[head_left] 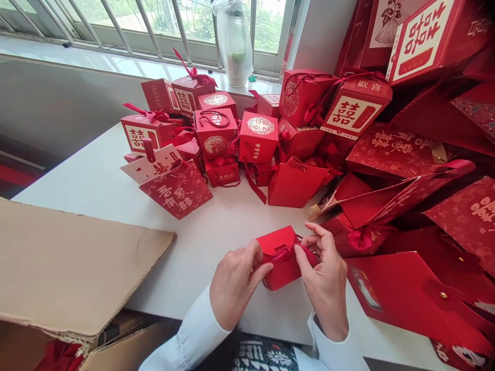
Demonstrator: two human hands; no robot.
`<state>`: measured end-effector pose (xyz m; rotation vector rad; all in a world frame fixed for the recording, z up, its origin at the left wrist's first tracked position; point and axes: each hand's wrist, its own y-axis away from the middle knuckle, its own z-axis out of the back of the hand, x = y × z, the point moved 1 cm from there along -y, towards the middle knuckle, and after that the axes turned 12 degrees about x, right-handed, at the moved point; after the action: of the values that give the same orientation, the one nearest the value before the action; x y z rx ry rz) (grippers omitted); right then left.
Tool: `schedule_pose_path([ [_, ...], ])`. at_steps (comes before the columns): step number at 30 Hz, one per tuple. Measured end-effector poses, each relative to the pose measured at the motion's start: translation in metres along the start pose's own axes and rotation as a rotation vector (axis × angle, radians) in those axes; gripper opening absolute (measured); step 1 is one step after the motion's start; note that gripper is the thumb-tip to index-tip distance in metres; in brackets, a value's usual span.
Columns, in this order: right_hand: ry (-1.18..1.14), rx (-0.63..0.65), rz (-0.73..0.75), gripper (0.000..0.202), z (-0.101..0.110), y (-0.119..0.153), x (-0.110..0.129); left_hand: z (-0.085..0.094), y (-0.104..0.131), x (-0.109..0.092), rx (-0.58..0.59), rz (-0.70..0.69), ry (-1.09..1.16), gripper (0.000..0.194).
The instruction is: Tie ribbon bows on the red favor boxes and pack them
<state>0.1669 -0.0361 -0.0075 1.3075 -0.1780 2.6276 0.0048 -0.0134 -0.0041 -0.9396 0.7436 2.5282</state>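
A small red gift box (281, 280) rests on the white table in front of me, its flap facing up. Around it runs a dark pink ribbon (285, 253), knotted or looped near the middle of the top. At the box's left side, my left hand (236, 281) pinches one part of this ribbon between thumb and forefinger. My right hand (325, 281) is closed on the ribbon's other side, thumb pressed on it and some fingers raised. The fingers partly cover the box's two ends, so the exact shape of the knot is unclear.
Red gift boxes (258, 131) with ribbons and cords stand piled at the back. A patterned red bag (176, 189) leans left of them. More red bags (402, 288) crowd the right. An opened cardboard carton (77, 263) overlaps the table's left; a plastic-covered jar (234, 51) stands by the window.
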Motion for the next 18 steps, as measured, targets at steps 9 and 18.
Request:
schedule_pose_path([
  [9, -0.262, -0.147, 0.078, 0.039, 0.006, -0.026, 0.002, 0.044, -0.038, 0.001, 0.105, -0.213, 0.42, 0.02],
  [18, -0.111, 0.02, 0.065, 0.036, 0.019, -0.064, -0.013, 0.082, -0.092, -0.011, 0.249, -0.205, 0.035, 0.015],
])
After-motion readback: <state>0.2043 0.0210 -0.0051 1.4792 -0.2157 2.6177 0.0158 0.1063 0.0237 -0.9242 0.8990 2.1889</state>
